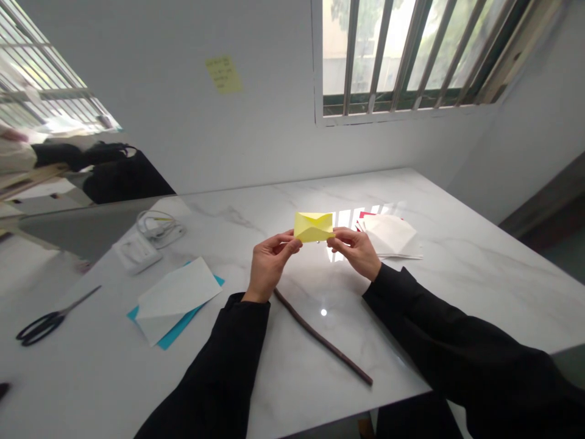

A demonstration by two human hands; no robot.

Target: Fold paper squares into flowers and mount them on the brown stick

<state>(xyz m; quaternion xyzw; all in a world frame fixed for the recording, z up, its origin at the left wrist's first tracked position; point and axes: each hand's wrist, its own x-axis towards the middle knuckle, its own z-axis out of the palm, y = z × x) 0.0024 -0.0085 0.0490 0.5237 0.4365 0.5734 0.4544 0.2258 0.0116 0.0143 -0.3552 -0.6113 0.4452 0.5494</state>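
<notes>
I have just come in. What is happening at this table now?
A person holds a small folded yellow paper up above the marble-patterned table, with the left hand at one end and the right hand at the other. A dark stick lies below the hands. To the left are white paper over blue paper and scissors; to the right, a pile of white papers.

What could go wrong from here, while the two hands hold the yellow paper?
The left hand and right hand pinch the yellow paper near its ends, so an uneven pull might crease or tear it. The stick lies loose between the forearms; a lowered sleeve could roll it. The white papers sit loosely close to the right hand, which may push them out of place.
</notes>
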